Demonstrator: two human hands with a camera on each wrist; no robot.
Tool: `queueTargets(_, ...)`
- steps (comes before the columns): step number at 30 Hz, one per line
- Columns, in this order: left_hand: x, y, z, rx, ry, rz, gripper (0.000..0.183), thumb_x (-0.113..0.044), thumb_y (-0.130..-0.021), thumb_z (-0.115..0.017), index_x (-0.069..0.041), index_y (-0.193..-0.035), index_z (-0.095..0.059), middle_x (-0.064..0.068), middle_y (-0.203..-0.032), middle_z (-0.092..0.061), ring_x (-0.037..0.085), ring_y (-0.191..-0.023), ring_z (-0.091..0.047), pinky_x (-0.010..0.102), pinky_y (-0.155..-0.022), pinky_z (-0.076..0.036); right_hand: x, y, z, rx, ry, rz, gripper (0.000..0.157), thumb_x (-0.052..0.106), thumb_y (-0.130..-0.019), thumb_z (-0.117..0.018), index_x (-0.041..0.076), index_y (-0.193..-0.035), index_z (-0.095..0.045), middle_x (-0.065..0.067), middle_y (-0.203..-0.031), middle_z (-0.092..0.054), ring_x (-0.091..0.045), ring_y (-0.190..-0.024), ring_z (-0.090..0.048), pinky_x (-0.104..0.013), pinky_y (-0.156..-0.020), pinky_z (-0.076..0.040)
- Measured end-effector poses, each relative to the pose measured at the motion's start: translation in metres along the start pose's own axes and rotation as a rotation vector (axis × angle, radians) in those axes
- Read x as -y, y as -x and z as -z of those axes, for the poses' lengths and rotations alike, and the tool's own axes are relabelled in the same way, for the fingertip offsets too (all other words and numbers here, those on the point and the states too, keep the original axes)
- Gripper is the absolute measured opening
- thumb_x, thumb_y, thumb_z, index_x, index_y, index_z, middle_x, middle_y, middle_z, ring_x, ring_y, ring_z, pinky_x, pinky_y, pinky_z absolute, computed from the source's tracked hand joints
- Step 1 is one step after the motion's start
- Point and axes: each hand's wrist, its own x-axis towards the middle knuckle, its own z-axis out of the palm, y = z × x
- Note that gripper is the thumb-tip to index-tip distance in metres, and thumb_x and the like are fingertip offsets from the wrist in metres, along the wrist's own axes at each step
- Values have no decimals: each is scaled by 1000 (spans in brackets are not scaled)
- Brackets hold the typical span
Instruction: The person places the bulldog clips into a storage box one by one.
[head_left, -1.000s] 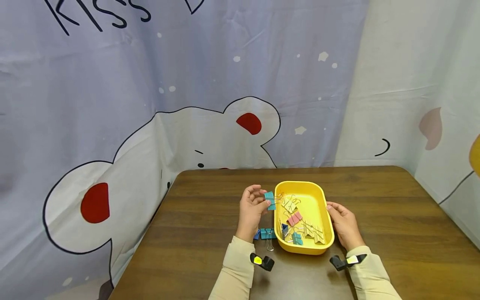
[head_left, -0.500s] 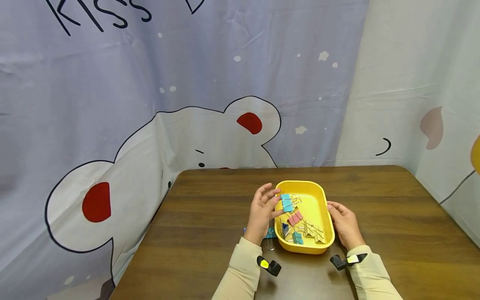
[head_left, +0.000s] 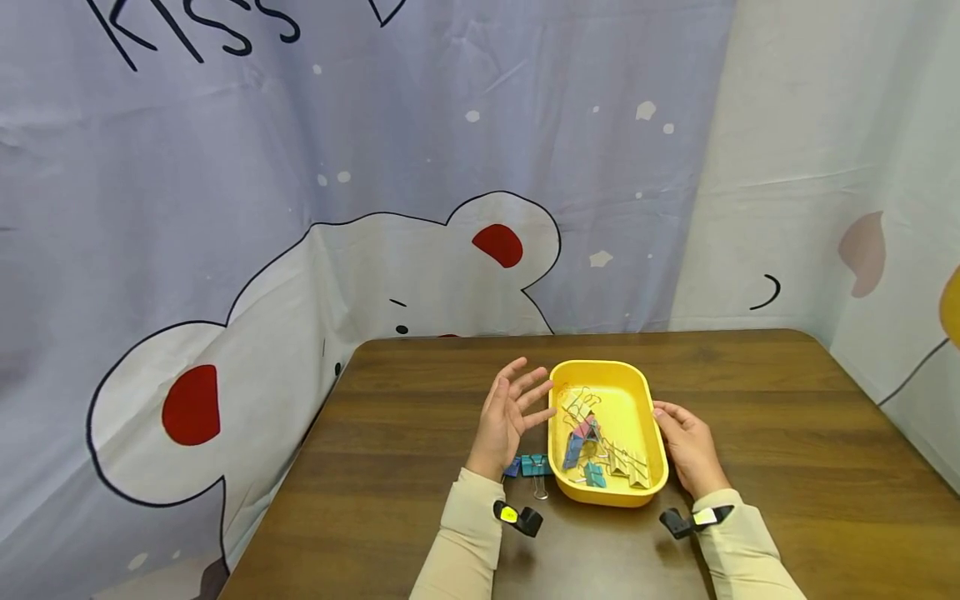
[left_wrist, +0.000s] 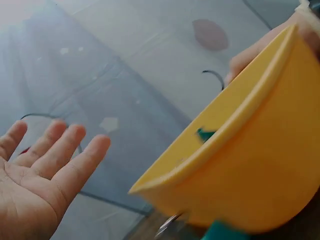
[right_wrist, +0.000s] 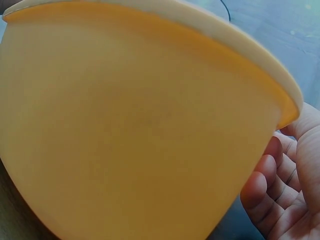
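Note:
My left hand (head_left: pixel 504 421) is held up just left of the yellow plastic bin (head_left: pixel 659 442), fingers spread and holding nothing; the left wrist view shows the bare palm (left_wrist: pixel 30 200). My right hand (head_left: pixel 690 446) pinches the bin's right rim, with the thumb at the rim and the fingers curled against the outer wall in the right wrist view. Inside the bin lie a blue binder clip (head_left: pixel 572 450), partly over a pink binder clip (head_left: pixel 583 427), a teal binder clip (head_left: pixel 595 475) and several pale yellow binder clips (head_left: pixel 638 475).
On the brown wooden table (head_left: pixel 405 433), a teal binder clip (head_left: pixel 535 465) and a blue binder clip (head_left: pixel 513 467) lie left of the bin, near my left wrist. A printed curtain (head_left: pixel 420 125) hangs behind the table.
My left hand carried a blue-looking binder clip rightward over the bin, let it go inside, then drew back left with its fingers spread. The right hand and bin stay in place.

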Motion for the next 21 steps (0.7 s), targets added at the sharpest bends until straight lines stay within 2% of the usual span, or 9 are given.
queueTargets(2,-4,0,11,-24,-28,-7,48,-39,-111,-28,-11,-147,-41,26,-144,-51,46,-132,-51,59,-97,-50,0,0,-2,1,-6,0,50,30,-102,-61,-7,-134,-55,11,-96,-72,-5,-85,-67,-23,-72,-57)
queueTargets(5,-8,1,32,-59,-91,-8,47,-40,-111,-31,-9,-143,-46,28,-138,-54,35,-119,-64,48,-92,-56,0,0,-3,4,0,1,53,29,-103,-61,-9,-137,-51,11,-96,-71,-5,-86,-67,-23,-73,-57)
queueTargets(8,-11,4,53,-109,-158,29,45,-39,-110,-38,-8,-140,-49,30,-133,-55,29,-109,-67,42,-88,-58,1,1,-3,2,6,-2,51,30,-103,-61,-8,-136,-52,12,-96,-71,-5,-86,-66,-23,-73,-57)
queueTargets(13,-11,11,80,-201,-244,159,43,-35,-107,-50,-4,-136,-51,27,-130,-58,37,-113,-63,46,-92,-55,2,1,-1,5,6,1,45,31,-102,-62,-3,-131,-58,11,-97,-71,-6,-86,-67,-24,-72,-57)
queueTargets(15,-9,12,88,-235,-264,214,43,-34,-106,-53,-3,-136,-52,26,-129,-59,38,-113,-63,45,-91,-55,1,1,0,3,12,-2,45,32,-102,-62,-2,-130,-58,11,-97,-71,-6,-86,-67,-24,-72,-57)
queueTargets(17,-7,13,93,-254,-292,262,44,-33,-106,-54,-1,-136,-52,24,-126,-62,35,-108,-65,41,-87,-56,1,1,0,2,16,-4,45,33,-102,-62,-2,-130,-58,11,-96,-71,-6,-86,-66,-24,-72,-57)
queueTargets(21,-3,14,99,-267,-349,346,46,-30,-105,-56,2,-137,-52,16,-115,-66,22,-91,-67,33,-75,-56,0,1,0,-2,14,-4,44,32,-102,-62,-2,-130,-59,12,-95,-71,-6,-86,-67,-25,-72,-58)
